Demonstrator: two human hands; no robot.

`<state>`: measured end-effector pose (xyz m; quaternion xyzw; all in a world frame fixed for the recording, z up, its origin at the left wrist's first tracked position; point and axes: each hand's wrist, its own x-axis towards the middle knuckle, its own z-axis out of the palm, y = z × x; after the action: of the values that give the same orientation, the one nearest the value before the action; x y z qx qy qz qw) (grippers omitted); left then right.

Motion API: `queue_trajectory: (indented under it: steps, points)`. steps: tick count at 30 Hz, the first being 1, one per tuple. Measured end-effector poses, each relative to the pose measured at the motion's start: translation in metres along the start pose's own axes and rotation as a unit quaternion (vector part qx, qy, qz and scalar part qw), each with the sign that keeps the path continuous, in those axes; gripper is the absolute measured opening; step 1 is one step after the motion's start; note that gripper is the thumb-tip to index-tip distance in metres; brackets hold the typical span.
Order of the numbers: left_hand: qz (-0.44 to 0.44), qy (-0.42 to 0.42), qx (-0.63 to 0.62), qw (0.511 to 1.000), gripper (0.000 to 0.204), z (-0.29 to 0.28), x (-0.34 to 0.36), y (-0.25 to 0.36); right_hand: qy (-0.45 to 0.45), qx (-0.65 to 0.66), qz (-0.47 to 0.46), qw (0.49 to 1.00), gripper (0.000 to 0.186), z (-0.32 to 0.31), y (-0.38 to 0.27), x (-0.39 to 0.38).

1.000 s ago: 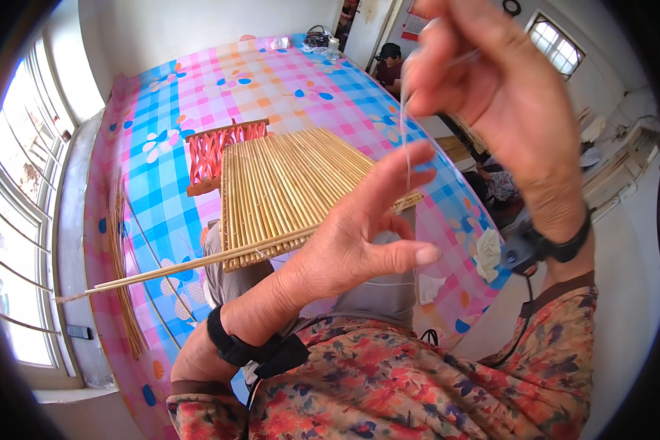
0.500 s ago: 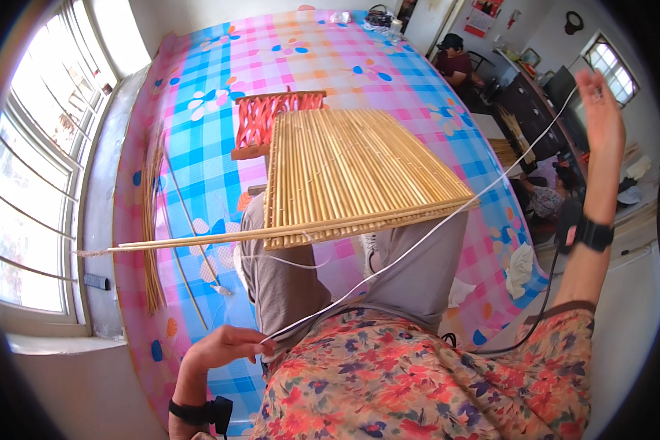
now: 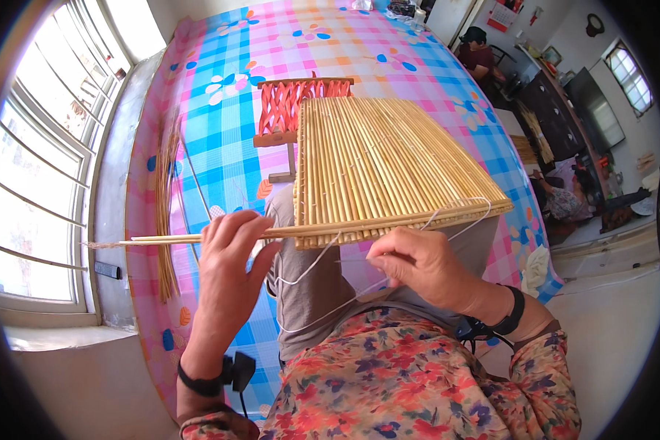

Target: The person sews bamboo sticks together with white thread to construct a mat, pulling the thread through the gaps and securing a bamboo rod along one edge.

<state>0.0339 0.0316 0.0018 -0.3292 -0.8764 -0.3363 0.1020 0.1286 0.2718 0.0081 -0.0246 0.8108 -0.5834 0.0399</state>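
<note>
Across my knees lies a panel of yellow stalks (image 3: 389, 169) set side by side. Along its near edge run loose stalks (image 3: 165, 239), whose thin tips reach out to the left. My left hand (image 3: 231, 268) is closed around these stalks beside the panel's left corner. Just under the near edge, my right hand (image 3: 433, 271) pinches a thin needle (image 3: 350, 260) that points left. White cord (image 3: 312, 265) hangs in loops below the edge, between my hands, and over the panel's right corner. How the cord passes through the stalks is partly hidden.
A stool with red woven strips (image 3: 304, 103) stands beyond the panel. A bundle of thin stalks (image 3: 165, 213) lies to the left on the checked floor sheet (image 3: 227, 158). Near the barred window is a remote control (image 3: 108, 270). Two other people sit at the right.
My right hand has come down from high at the right, where it held the cord stretched out, to the panel's near edge. My left hand has risen and gripped the stalks. The cord now hangs slack.
</note>
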Motion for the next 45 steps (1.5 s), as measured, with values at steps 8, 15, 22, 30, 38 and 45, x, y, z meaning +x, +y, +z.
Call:
queue_trajectory:
  steps: [8,15,22,30,38,45]
  points:
    - [0.04,-0.103,-0.067,0.992,0.014,0.014,0.012,-0.013,0.028,-0.12,-0.042,0.991,0.013,0.013,0.004,0.006]
    - [0.068,-0.111,-0.072,0.989,0.009,0.018,0.02,-0.01,0.062,-0.187,-0.085,0.977,0.024,0.019,0.007,0.007]
    - [0.061,-0.133,-0.115,0.983,0.015,0.025,0.026,0.004,0.044,-0.288,-0.069,0.954,0.035,0.023,0.002,0.0]
    - [0.002,-0.117,-0.127,0.985,0.012,0.032,0.028,0.009,0.047,-0.284,-0.072,0.955,0.036,0.023,0.001,-0.004]
    - [-0.005,-0.115,-0.118,0.986,0.011,0.031,0.025,0.009,0.023,-0.292,-0.057,0.954,0.038,0.022,-0.003,-0.005]
    - [-0.002,-0.104,-0.12,0.987,0.01,0.032,0.026,0.012,0.023,-0.283,-0.055,0.957,0.038,0.022,-0.004,-0.005]
